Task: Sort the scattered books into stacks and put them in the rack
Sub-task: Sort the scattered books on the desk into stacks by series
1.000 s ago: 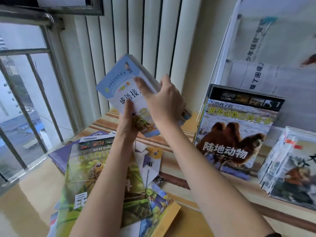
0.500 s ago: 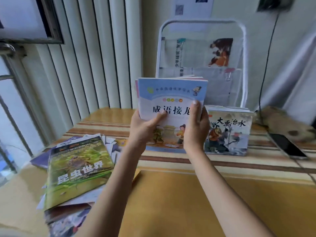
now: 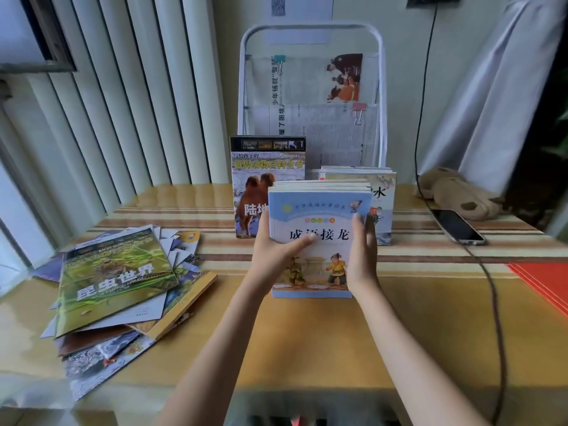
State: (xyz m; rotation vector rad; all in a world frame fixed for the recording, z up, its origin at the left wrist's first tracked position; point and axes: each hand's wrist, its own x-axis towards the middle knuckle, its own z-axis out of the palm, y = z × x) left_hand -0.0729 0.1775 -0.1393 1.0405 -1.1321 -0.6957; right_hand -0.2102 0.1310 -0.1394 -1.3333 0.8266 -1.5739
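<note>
Across the yellow table (image 3: pixel 399 327), with its striped cloth (image 3: pixel 430 253) along the far half, everything I am sorting lies spread out. At the back against the wall stands the white rack (image 3: pixel 381 87), papers tucked in its mesh pockets and held with clips. To my left a scattered heap of books (image 3: pixel 129 299) fans over the table edge, a green insect book (image 3: pixel 116 275) lying on top of it. Leaning upright just in front of the rack is the camel book (image 3: pixel 249 186), and beside it, to the right, an upright batch of thin storybooks (image 3: pixel 381 204).

Between my two hands I hold a stack of blue books (image 3: pixel 319 207) upright, its lower edge touching the table, in front of both the camel book and the storybooks. My left hand (image 3: pixel 273 256) grips the stack's left edge, thumb lying across the cover. My right hand (image 3: pixel 362 256) presses flat against the right edge, fingers straight and pointing up, thumb on the cover.

Far right, a phone (image 3: pixel 458 226) lies on the cloth with a dark cable (image 3: pixel 491 290) running from it.
</note>
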